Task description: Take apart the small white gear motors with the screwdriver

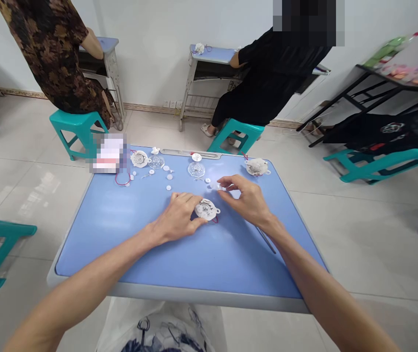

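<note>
My left hand (pixel 179 214) rests on the blue desk (pixel 128 244) with its fingers curled against a round white plastic assembly (pixel 206 209) that has a red wire. My right hand (pixel 244 196) hovers just right of it, fingertips pinched on a small white part (pixel 219 186). Farther back lie small white gears and discs (pixel 168 178), a clear round cover (pixel 196 169), another white assembly (pixel 139 158) with a red wire at the back left, and a third (pixel 257 166) at the back right.
A thin dark tool (pixel 266 239) lies on the desk under my right forearm. A blurred box (pixel 108 153) sits at the back left corner. Two people sit on teal stools (pixel 77 126) at desks by the wall. A black table (pixel 381 80) stands at right.
</note>
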Motion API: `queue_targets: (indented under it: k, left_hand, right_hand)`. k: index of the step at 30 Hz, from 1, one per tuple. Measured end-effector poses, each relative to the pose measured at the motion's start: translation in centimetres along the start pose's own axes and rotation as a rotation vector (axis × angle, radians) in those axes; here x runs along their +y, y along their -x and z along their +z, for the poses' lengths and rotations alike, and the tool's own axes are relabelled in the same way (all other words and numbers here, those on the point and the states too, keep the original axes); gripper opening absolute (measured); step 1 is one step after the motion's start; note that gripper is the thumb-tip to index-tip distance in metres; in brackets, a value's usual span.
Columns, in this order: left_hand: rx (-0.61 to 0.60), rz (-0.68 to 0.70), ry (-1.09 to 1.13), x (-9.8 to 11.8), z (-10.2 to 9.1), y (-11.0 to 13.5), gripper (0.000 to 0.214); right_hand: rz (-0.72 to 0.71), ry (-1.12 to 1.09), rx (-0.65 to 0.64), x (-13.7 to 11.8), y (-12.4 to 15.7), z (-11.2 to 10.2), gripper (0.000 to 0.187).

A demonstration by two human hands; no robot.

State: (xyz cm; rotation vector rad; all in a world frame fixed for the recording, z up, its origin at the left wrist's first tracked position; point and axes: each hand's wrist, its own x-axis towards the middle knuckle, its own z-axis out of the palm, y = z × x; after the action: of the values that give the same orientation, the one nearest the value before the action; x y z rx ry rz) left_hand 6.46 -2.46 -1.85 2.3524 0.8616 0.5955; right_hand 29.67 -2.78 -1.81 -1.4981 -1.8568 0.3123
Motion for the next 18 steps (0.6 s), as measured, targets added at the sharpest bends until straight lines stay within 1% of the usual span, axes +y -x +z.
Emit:
queue_targets:
  k: [3,7,13,18]
  left_hand:
    - [-0.004,-0.005,-0.005,0.0,0.0,0.0,0.032]
    - [-0.010,-0.005,-0.009,0.1,-0.1,0.0,0.032]
    - [-0.012,-0.013,-0.016,0.2,-0.3,-0.1,0.034]
    - [-0.014,-0.017,-0.020,0.2,-0.2,-0.1,0.036]
  right_hand:
    - [0.050,0.012,0.013,0.5,-0.1,0.5,0.016]
    - [0.083,-0.001,0.028,0.5,-0.1,0.9,0.014]
    - [0.106,0.008,0.067,0.2,-0.1,1.4,0.023]
    - [0.100,0.019,0.070,0.3,-0.2,1.4,0.026]
